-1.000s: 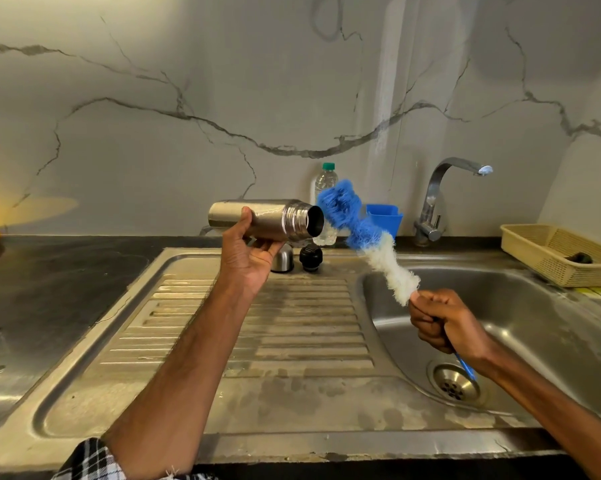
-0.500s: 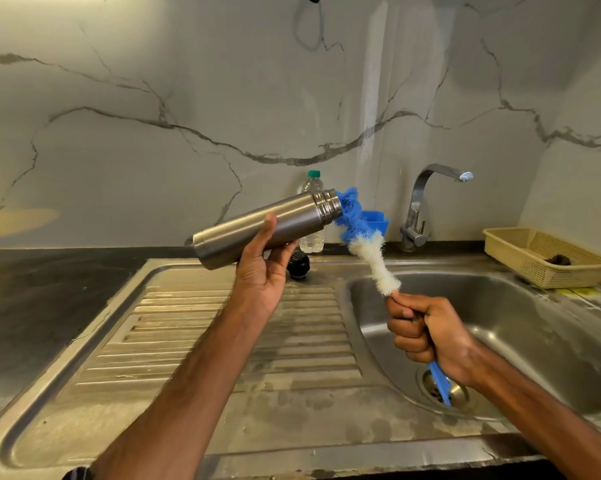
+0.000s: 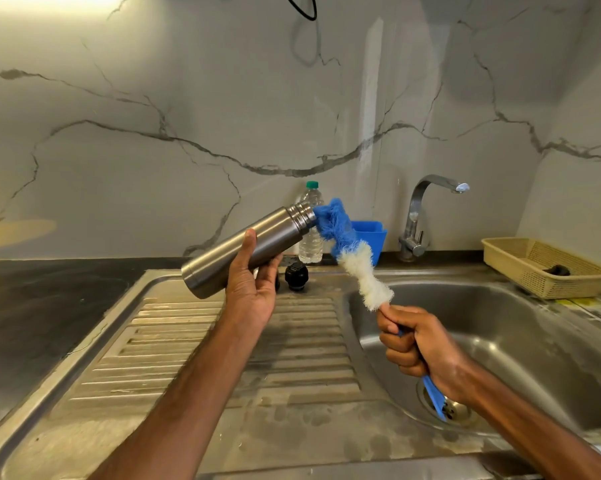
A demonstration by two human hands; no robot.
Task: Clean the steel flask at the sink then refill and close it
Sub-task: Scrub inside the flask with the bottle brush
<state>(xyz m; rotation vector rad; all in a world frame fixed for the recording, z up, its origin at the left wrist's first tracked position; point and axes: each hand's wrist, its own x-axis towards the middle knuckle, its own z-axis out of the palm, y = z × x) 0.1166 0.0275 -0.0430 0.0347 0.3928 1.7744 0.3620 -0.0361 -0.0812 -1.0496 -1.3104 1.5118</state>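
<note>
Flask: the steel flask (image 3: 247, 247) is held in the air above the draining board (image 3: 222, 358). It is tilted, with its open threaded mouth up to the right and its base down to the left.
Left hand: the left hand (image 3: 254, 289) grips the flask's lower body, thumb across the front and fingers behind.
Right hand: the right hand (image 3: 416, 344) is clenched round the blue handle of the bottle brush (image 3: 354, 254), just below the white bristles, over the sink basin (image 3: 534, 341).
Brush: its blue tip is against the flask's mouth, with bristles bunched at the rim. All of the white part is outside.
Change: a second ago the flask lay level and the brush tip stood just off the mouth. Since then the mouth has tipped upward and the tip has met the rim (how far in it reaches cannot be told).
Meaning: the scrub of the inside seems only to be starting. Rinsing, refilling and closing are not yet done.
Stopper: the black stopper (image 3: 296, 276) stands on the sink's back ledge, off the flask.
Tap: no water shows at the spout of the tap (image 3: 420, 209).
Around: a plastic bottle (image 3: 311, 237) and a blue tub (image 3: 371, 237) stand by the wall, and a basket (image 3: 520, 265) sits to the right.
</note>
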